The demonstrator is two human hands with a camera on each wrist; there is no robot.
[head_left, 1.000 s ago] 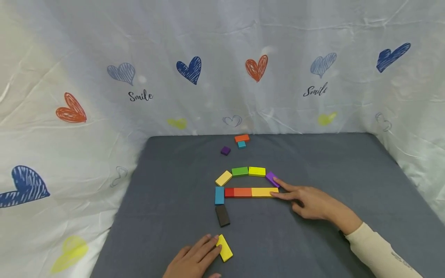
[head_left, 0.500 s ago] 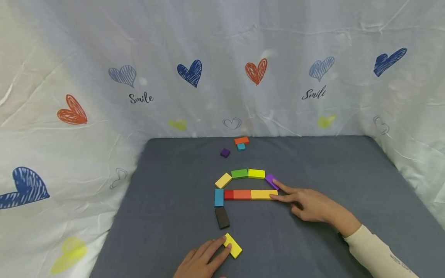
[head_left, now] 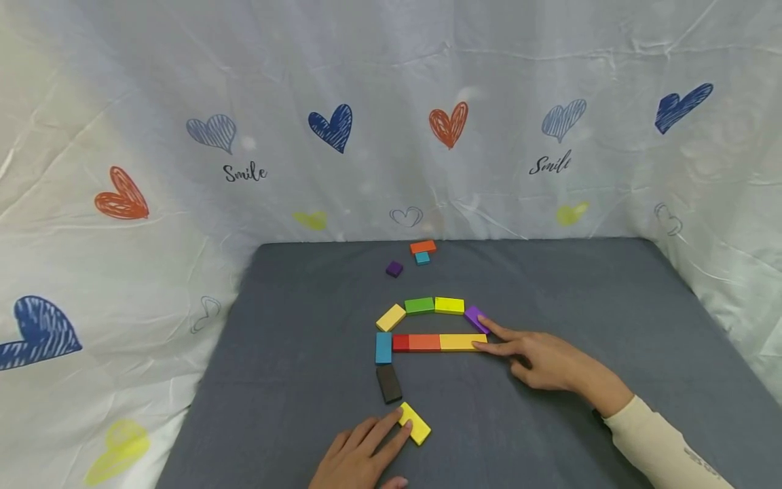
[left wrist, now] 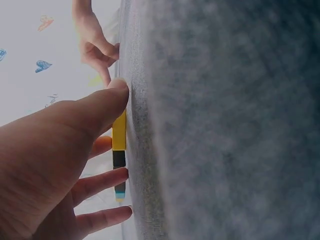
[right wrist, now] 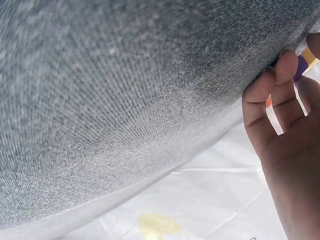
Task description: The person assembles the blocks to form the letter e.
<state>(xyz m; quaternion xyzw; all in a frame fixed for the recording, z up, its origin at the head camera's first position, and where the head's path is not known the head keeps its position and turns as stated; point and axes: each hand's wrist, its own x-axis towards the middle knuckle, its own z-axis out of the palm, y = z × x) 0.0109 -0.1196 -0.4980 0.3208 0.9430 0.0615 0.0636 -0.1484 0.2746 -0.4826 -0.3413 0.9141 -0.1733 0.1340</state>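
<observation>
Yellow blk point(head_left: 418, 422) slides R & turns vs 1 s ago, one end now near black blk point(head_left: 389, 384) on the worktop point(head_left: 293, 353). L grip point(head_left: 360, 455) is wide, fingertips on yellow blk, not clamped; prob. best: light, flat push w/o bumping black blk. R grip point(head_left: 544, 356) pinches nothing, two straight fingers on purple blk point(head_left: 473, 316) & amber blk point(head_left: 455, 341). No brands seen; backdrop point(head_left: 379, 61) reads "Smile" twice.
</observation>
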